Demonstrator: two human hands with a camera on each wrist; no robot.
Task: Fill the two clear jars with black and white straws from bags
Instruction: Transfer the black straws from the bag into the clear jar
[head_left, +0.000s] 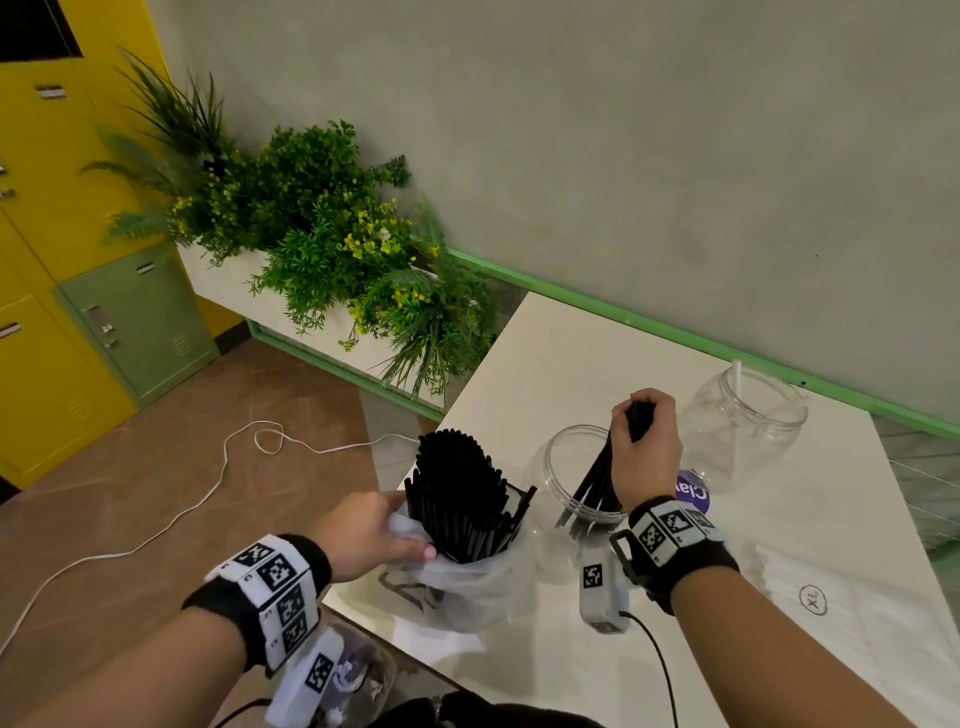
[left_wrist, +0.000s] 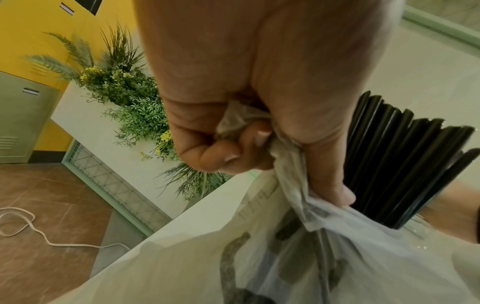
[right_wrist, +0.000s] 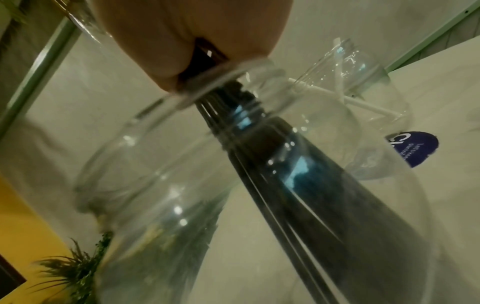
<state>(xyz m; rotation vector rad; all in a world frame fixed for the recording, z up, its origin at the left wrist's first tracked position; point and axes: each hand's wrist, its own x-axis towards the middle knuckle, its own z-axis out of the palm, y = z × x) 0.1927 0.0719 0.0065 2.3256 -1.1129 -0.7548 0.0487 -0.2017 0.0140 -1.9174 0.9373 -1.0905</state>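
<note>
My left hand (head_left: 382, 530) (left_wrist: 249, 144) grips the rim of a thin white plastic bag (head_left: 457, 587) (left_wrist: 298, 257) that holds an upright bundle of black straws (head_left: 460, 493) (left_wrist: 405, 160). My right hand (head_left: 641, 447) (right_wrist: 192, 45) grips the top of a smaller bunch of black straws (head_left: 592, 486) (right_wrist: 298, 195), whose lower ends stand inside the near clear jar (head_left: 566, 499) (right_wrist: 155, 185). Behind it to the right stands a second clear jar (head_left: 743, 431) (right_wrist: 363, 115) with a white straw (head_left: 736, 376) (right_wrist: 363, 103) inside and a purple label (head_left: 693, 491) (right_wrist: 413, 148).
The white table (head_left: 597, 364) ends just left of the bag and meets a green-trimmed wall at the back. A planter of green foliage (head_left: 332, 239) stands left of the table. A white cable (head_left: 208, 493) loops over the brown floor. Yellow and green lockers (head_left: 78, 286) are far left.
</note>
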